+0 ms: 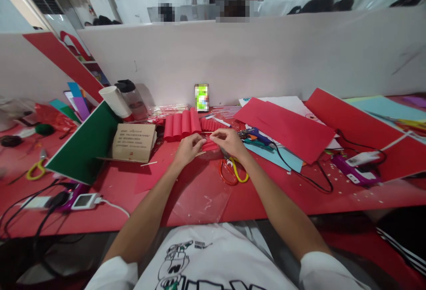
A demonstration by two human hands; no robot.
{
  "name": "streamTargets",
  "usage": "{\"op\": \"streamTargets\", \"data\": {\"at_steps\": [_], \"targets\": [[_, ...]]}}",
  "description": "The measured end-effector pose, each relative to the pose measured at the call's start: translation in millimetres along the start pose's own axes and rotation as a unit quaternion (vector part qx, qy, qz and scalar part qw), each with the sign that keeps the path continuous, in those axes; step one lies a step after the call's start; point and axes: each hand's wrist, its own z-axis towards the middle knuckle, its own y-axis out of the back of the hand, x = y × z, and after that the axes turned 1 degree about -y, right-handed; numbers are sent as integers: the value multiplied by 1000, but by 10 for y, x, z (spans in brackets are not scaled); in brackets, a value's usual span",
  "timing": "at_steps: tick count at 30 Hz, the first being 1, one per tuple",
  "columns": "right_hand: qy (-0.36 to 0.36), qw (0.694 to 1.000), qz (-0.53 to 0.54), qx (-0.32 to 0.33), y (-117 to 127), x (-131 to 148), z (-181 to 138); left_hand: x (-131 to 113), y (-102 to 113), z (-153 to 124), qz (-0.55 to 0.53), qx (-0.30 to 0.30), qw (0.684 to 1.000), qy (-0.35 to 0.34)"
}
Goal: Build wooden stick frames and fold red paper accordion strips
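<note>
My left hand and my right hand meet close together above the red tabletop, fingertips pinched. Between and below them lies a small piece of red paper; whatever sits in the fingertips is too small to make out. Just beyond my left hand stands a row of red paper rolls, with pleated red paper to its right. A white pen rests behind my right hand. Scissors with a yellow and an orange-red handle lie below that hand, and a blue glue gun is to its right.
A brown cardboard piece with print and a green board stand at left, before a bottle. A lit phone leans on the partition. Red sheets cover the right; a corded purple power strip sits there.
</note>
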Motion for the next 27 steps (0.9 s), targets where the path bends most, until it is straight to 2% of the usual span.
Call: {"op": "streamTargets", "data": {"at_steps": [4,7,13,19,23,27], "targets": [[-7,999,39,-30,4,28,9,-117,-11,-34,-61,-6,998,-3],[-8,997,59,-38,-33,21,12,-191,-34,-49,-62,-3,998,-18],[-49,991,124,-28,-73,-58,29,-142,-83,-35,-94,-39,995,0],[-43,993,106,-31,-32,-35,26,-153,-70,-33,-121,-39,992,10],[-35,993,110,-28,-30,-7,17,-186,-67,-30,-100,-63,993,28],[-31,993,114,-17,-34,-8,12,-184,-47,-22,-63,-78,995,4]]}}
